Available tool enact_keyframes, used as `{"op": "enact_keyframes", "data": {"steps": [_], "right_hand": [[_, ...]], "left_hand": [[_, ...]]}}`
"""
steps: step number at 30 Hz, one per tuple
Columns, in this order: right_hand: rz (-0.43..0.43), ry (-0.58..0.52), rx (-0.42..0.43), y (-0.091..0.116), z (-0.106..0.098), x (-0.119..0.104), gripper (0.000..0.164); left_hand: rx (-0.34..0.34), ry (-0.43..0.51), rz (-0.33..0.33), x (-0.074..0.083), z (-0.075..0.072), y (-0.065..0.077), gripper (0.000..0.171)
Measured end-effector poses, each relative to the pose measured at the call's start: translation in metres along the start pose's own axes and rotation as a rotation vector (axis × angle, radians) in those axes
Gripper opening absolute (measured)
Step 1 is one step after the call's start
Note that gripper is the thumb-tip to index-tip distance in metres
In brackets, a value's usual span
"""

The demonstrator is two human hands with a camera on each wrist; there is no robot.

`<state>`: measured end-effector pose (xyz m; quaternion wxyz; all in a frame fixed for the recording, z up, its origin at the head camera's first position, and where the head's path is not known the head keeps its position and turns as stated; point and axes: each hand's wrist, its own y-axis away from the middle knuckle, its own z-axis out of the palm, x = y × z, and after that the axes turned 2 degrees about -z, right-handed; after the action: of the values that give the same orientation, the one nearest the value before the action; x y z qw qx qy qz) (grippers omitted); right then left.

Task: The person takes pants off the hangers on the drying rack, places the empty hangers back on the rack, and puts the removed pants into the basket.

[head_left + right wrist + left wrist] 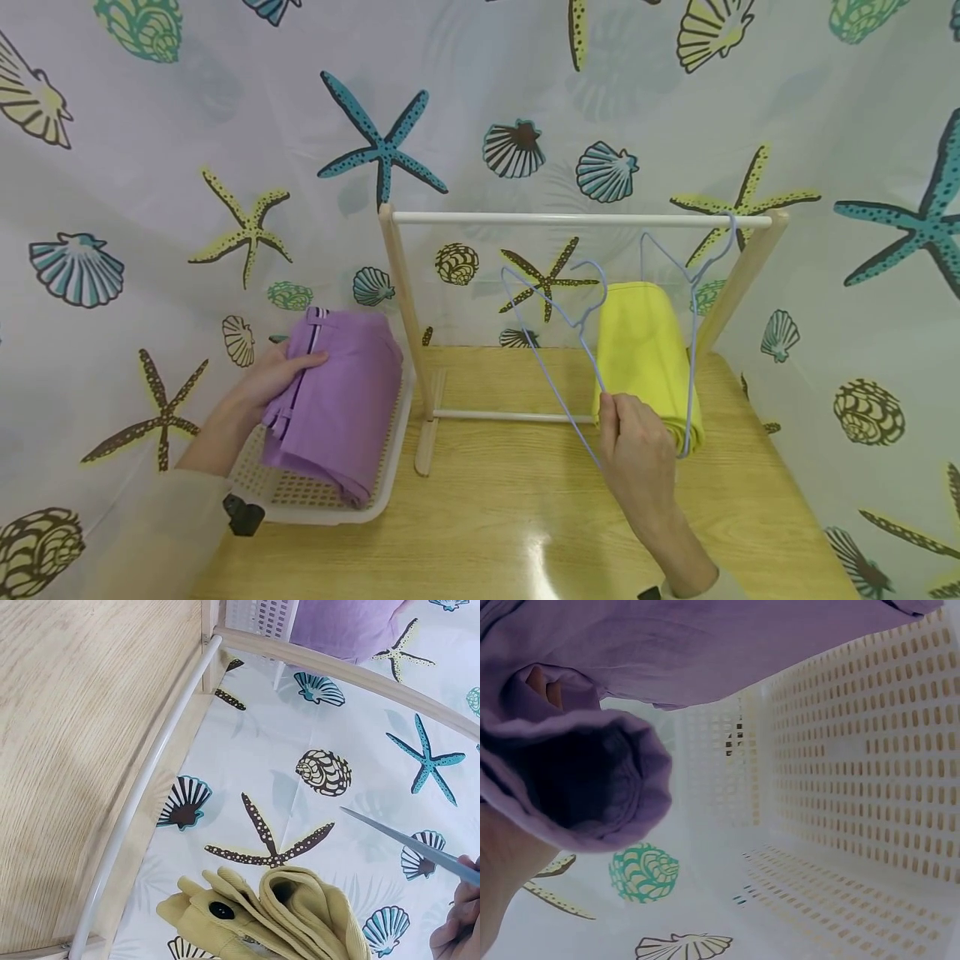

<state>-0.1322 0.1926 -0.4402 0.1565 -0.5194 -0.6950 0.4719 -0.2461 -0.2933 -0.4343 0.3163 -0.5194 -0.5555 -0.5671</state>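
Note:
My left hand (273, 379) grips folded purple trousers (348, 392), thumb on top beside the belt-looped waistband. They are over a white slotted basket (390, 479); in the left wrist view, fingertips show inside a fabric fold. My right hand (637, 450) holds a blue hanger (579, 325) by one side, in front of the rack and off its bar. A second blue hanger (693, 333) hooks over the right end of the bar. Folded yellow trousers (641, 333) appear draped over that hanger; a dark button shows on them in the right wrist view.
A small rack with wooden side posts (405, 308) and a white top bar (562, 220) stands on the wooden table (487, 517). A lower white rod (510, 416) joins its feet. Behind and on both sides hangs a curtain (465, 83) printed with shells and starfish.

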Motion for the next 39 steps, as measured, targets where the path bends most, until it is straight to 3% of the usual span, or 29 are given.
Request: {"op": "enact_keyframes", "data": {"steps": [14,28,39], "right_hand": [[0.016,0.002,-0.024,0.004,0.001,0.001,0.035],[0.000,0.000,-0.003,0.003,0.002,0.001,0.031],[0.014,0.005,-0.024,0.004,0.002,0.003,0.030]], "left_hand": [[-0.052,0.026,0.017,-0.027,0.014,-0.021,0.070],[-0.020,-0.013,-0.063,-0.044,0.006,-0.025,0.080],[0.037,-0.203,-0.132,-0.053,-0.009,-0.017,0.095]]}}
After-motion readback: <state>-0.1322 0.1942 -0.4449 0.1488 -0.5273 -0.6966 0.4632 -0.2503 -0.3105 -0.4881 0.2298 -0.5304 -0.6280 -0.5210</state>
